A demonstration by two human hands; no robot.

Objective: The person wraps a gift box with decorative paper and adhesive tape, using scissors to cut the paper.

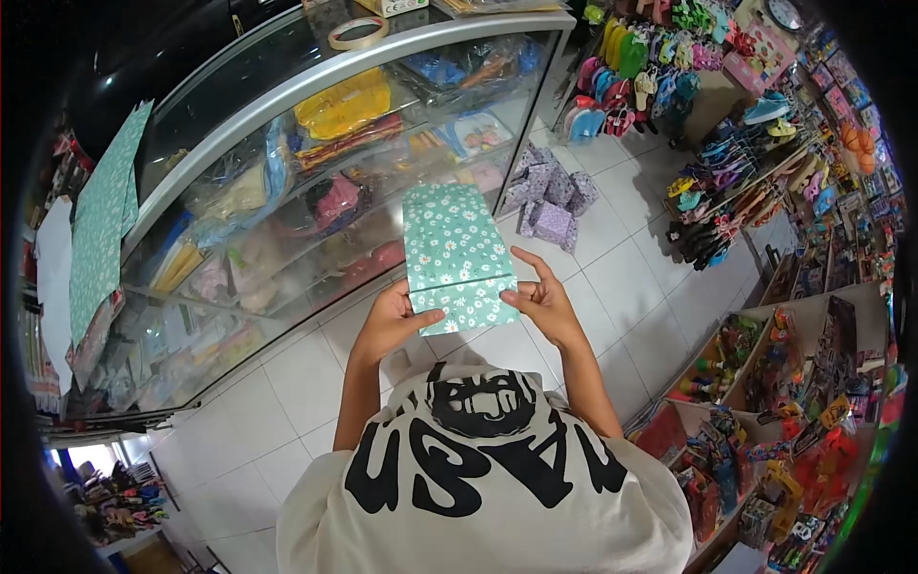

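Observation:
In front of my chest I hold a flat piece of green paper with a white daisy print (457,230), its lower part turned over along a straight fold. My left hand (390,318) grips the lower left corner, thumb on top and the other fingers underneath. At the lower right edge my right hand (543,304) pinches the same paper under its thumb, with the index finger stretched out beyond the side. Larger sheets of matching daisy paper (107,215) lie on the counter at the left.
A glass display case (287,220) filled with packaged goods runs along the left, with a roll of tape (358,33) on top. Several purple patterned parcels (550,225) sit on the tiled floor (612,297). Racks of sandals (626,81) and toy shelves (765,421) line the right.

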